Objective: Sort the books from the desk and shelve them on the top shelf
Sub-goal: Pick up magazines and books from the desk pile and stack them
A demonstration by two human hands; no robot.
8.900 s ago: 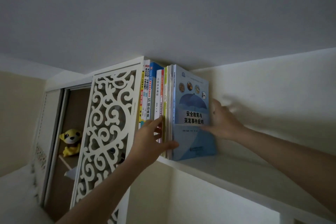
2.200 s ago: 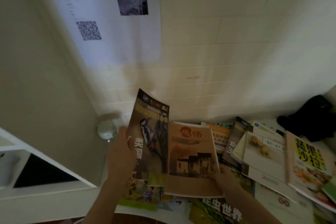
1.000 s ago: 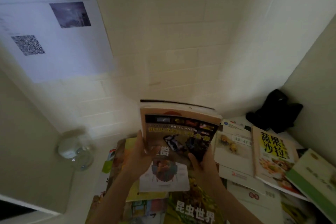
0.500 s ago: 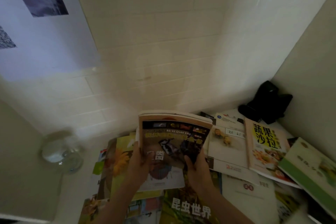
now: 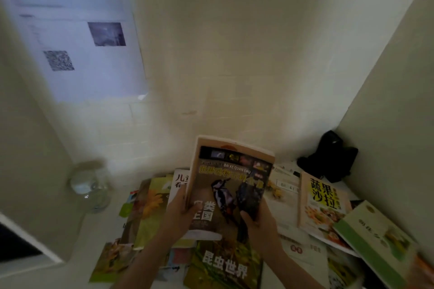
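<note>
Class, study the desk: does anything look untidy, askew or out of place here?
Yes. The books on the desk lie scattered at different angles, overlapping one another. A glass jar stands at the left edge of the pile, and a dark object sits in the back corner.

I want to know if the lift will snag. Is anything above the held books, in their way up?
Nothing visible: both the left hand and right hand grip the held books, with only bare wall above them. The shelf is out of view.

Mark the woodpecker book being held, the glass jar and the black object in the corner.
woodpecker book (image 5: 231, 185): head view, cover middle.
glass jar (image 5: 90, 186): head view, its side.
black object (image 5: 328, 156): head view, its middle.
</note>
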